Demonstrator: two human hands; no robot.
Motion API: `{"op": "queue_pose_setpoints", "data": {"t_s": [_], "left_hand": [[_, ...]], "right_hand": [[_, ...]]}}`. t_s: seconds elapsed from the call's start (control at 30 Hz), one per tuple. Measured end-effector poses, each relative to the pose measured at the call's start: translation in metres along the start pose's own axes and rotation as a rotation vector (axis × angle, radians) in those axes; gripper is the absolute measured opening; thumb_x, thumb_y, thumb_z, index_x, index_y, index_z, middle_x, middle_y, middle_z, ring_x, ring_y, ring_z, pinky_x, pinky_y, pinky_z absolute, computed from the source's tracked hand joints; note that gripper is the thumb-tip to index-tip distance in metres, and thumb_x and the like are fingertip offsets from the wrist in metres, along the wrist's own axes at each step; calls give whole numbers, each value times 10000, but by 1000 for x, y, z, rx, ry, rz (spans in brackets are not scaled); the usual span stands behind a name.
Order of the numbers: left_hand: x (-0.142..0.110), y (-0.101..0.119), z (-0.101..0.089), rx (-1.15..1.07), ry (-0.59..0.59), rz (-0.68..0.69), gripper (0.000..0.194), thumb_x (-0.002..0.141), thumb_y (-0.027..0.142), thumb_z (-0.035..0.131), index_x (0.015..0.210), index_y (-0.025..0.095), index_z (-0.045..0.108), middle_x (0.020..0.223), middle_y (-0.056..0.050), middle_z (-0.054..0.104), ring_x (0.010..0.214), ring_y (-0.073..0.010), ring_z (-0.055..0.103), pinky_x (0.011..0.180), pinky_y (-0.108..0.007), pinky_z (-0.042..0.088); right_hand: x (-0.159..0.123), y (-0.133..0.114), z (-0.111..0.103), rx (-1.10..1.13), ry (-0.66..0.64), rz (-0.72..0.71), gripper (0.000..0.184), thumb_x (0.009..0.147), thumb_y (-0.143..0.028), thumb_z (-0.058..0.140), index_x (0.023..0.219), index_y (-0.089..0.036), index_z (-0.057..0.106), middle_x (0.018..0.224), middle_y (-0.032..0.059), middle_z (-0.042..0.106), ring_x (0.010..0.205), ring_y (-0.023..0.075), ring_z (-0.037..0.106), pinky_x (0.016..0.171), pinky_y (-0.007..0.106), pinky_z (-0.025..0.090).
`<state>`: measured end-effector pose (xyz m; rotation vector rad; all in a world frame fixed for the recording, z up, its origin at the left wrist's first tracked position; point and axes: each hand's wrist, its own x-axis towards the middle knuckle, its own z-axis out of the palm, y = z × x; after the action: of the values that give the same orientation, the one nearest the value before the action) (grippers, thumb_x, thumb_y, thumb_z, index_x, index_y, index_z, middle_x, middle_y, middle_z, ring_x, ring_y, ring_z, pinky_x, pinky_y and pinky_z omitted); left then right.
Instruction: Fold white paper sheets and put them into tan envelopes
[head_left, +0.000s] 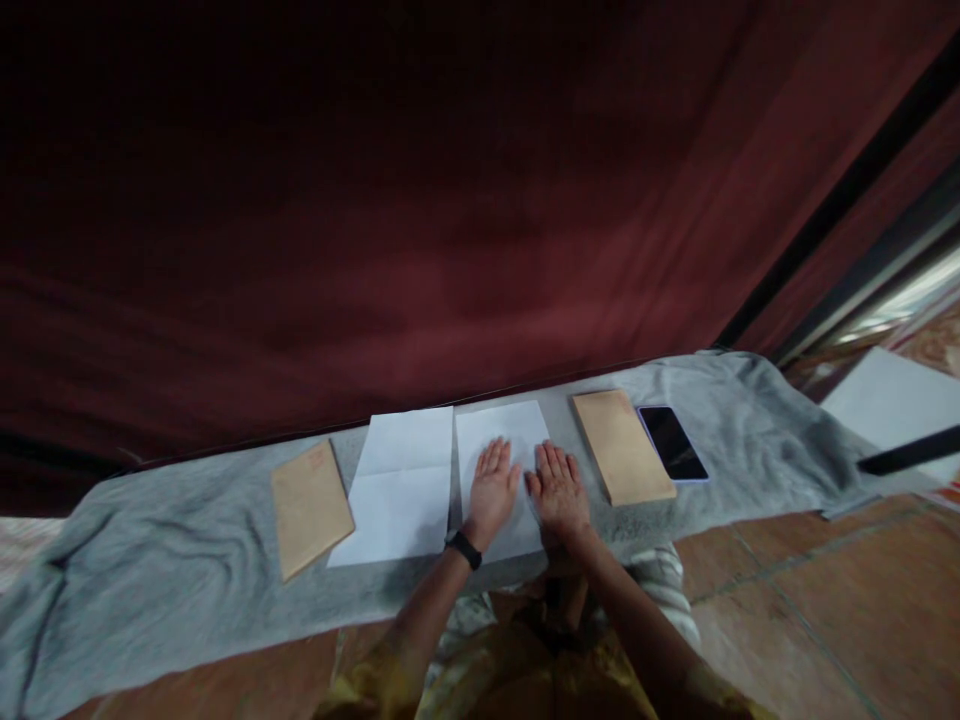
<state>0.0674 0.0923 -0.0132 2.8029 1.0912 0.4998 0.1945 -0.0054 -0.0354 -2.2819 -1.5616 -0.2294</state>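
Both palms face down on the bench in front of me. My left hand (pixel 493 492) lies flat on a white sheet of paper (pixel 495 420), fingers stretched out, with a dark band on the wrist. Over the right edge of that same sheet rests my right hand (pixel 559 492), also flat, its fingers slightly spread. Left of it is a second white sheet (pixel 401 495) with a crease across its middle. A brown envelope (pixel 312 508) lies tilted beyond that. To the right of my right hand sits a stack of brown envelopes (pixel 624 448).
A phone (pixel 673 443) in a purple case lies face up beside the stack. Grey cloth (pixel 195 545) covers the long narrow bench. Behind it rises a dark red surface (pixel 450 250). White board or paper (pixel 900 405) and a black bar (pixel 911 450) stand at the right. The floor is tiled (pixel 810 600).
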Motion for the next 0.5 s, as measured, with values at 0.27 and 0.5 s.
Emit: {"op": "queue_pose_setpoints", "data": {"t_s": [0.27, 0.5], "left_hand": [[-79, 26, -4, 111, -19, 11, 636, 1032, 469, 355, 1544, 93, 324, 1592, -164, 381, 1497, -263, 323, 1201, -473, 354], [-103, 6, -17, 169, -15, -122, 660, 1028, 480, 351, 1539, 64, 329, 1582, -186, 389, 1493, -285, 329, 1190, -478, 359]], "right_hand": [[-3, 5, 9, -11, -12, -20, 601, 1053, -409, 288, 1559, -88, 331, 1581, 173, 391, 1459, 315, 365, 1182, 508, 250], [0, 6, 5, -5, 5, -16, 582, 1051, -376, 302, 1542, -69, 362, 1552, 186, 438, 1428, 313, 407, 1174, 502, 268]]}}
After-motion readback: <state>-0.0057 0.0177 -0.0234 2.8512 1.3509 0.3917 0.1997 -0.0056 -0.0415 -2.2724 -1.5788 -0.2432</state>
